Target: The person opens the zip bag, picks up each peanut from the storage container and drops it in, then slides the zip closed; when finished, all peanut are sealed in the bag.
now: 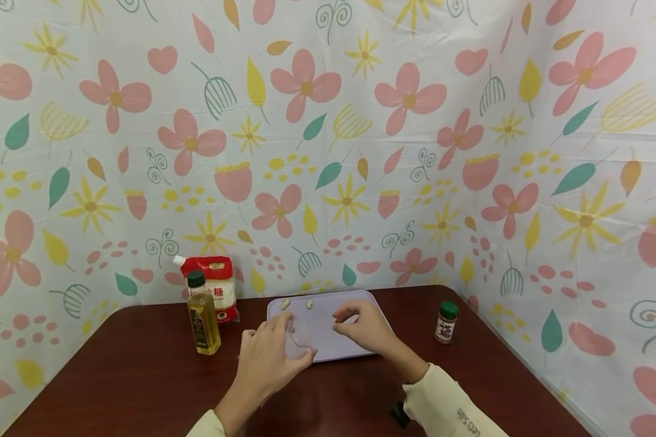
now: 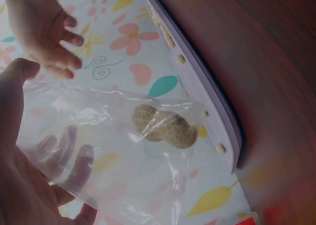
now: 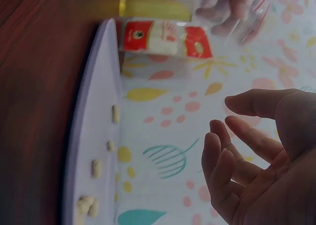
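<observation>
My left hand holds a clear plastic bag by its edge, over the near left part of a lilac tray. In the left wrist view, peanuts in their shells lie inside the bag, near its far end. My right hand hovers above the tray's right side, fingers loosely bent and nothing in them. It is apart from the bag. On the tray, loose peanuts are scattered, with a small cluster at one end in the right wrist view.
Left of the tray stand a bottle of yellow oil with a dark green cap and a red and white sugar pouch. A green-lidded seasoning jar stands to the right. Behind the dark table hangs a flowered cloth.
</observation>
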Demonstrator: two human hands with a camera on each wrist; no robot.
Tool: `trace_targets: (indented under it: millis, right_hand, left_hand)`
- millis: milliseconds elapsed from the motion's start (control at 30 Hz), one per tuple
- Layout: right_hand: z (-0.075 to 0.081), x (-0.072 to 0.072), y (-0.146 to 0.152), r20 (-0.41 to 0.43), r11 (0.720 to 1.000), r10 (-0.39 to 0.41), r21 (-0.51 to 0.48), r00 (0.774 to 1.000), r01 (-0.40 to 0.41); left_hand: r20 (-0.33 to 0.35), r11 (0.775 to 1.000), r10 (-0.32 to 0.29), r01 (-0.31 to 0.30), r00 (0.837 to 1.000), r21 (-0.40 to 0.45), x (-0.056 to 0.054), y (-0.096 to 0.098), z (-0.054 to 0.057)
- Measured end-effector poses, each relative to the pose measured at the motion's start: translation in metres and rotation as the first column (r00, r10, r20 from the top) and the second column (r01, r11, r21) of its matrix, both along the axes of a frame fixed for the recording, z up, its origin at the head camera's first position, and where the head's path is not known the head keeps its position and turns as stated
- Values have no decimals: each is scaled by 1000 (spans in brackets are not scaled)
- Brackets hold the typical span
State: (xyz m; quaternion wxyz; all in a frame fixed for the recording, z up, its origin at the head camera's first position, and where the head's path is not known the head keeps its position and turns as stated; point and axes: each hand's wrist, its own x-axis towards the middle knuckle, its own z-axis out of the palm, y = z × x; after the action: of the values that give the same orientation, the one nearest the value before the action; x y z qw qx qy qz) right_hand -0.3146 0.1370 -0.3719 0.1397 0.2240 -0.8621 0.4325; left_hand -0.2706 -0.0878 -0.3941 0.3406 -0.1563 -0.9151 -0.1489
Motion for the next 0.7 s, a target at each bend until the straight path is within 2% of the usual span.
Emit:
trace_targets:
  millis: [200, 700]
  right_hand:
    - [-12, -5, 14, 60, 999, -40, 4, 997, 40]
    - [-33, -23, 42, 128, 988, -147, 69, 981, 139]
  left_hand:
    - [0, 1000, -2, 2, 1000, 4, 0, 0, 0]
    - [-44, 999, -33, 33, 999, 5, 3, 2, 3]
